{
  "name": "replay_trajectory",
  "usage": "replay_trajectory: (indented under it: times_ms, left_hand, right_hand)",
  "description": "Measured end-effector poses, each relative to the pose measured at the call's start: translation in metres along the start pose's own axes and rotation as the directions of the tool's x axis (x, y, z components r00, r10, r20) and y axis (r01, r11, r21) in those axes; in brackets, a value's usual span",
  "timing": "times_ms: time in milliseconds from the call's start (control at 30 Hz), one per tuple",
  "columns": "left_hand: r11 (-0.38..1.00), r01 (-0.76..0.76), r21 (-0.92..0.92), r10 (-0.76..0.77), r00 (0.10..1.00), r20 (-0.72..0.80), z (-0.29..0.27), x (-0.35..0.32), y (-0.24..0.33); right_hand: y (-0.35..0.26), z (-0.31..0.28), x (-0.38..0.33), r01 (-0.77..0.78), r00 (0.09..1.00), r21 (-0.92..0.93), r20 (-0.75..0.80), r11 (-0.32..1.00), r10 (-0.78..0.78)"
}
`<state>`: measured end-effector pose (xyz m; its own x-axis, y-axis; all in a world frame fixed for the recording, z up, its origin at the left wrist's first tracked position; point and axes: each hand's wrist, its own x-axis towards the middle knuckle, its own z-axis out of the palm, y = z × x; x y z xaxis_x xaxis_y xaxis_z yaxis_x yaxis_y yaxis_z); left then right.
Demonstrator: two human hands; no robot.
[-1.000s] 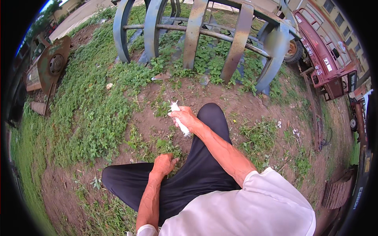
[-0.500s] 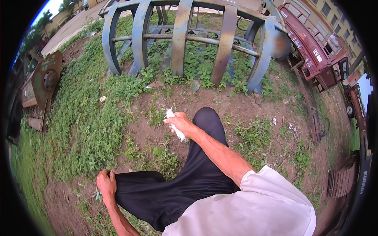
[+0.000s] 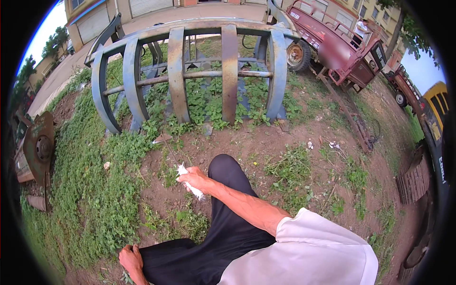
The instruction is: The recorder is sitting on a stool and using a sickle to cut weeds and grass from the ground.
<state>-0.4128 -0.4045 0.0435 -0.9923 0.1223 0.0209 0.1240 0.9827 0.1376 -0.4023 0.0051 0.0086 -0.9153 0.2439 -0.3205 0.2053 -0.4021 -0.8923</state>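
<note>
The fingers of my right hand (image 3: 194,179) were closed around the white handle (image 3: 182,169) of a thin hand tool (image 3: 172,153), and this handle had ragged ends. The tool was in front of me, a little to the left of my raised right knee (image 3: 224,166). Its narrow shaft pointed forward and to the left, and at its far end was a flat, pointed blade (image 3: 163,138). The blade was near the green weeds (image 3: 128,159); whether it touched the ground, I could not tell.

My left hand (image 3: 130,259) rested on my left knee, upon the black trousers (image 3: 166,256), well apart from the tool. Its fingers were partly hidden, so I could not tell if they were open or closed.

Between my two knees, a patch of plants (image 3: 183,223) was on the brown soil (image 3: 242,147). Farther in front stood a metal frame (image 3: 175,76) with curved, blue and rusty bars. To the right of it was a red truck (image 3: 354,73), and at the far left, a rusty metal part (image 3: 43,148).
</note>
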Motion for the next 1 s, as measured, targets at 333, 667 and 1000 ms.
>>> replay_trajectory:
  times_ms: [333,667,1000]
  left_hand:
    - [0.997,0.058,0.044,-0.058,0.998,0.011,-0.010,0.003,0.024]
    - [0.982,-0.075,0.176,0.067,0.996,0.055,-0.005,0.006,0.014]
    - [0.962,-0.063,0.266,0.046,0.996,0.071,-0.001,0.014,0.025]
  right_hand:
    - [0.011,-0.018,0.011,-0.006,1.000,0.048,-0.010,0.999,0.007]
    - [0.012,-0.028,0.006,0.089,0.995,-0.024,-0.041,0.996,-0.090]
    - [0.006,-0.040,-0.002,0.103,0.991,0.001,-0.089,0.995,-0.102]
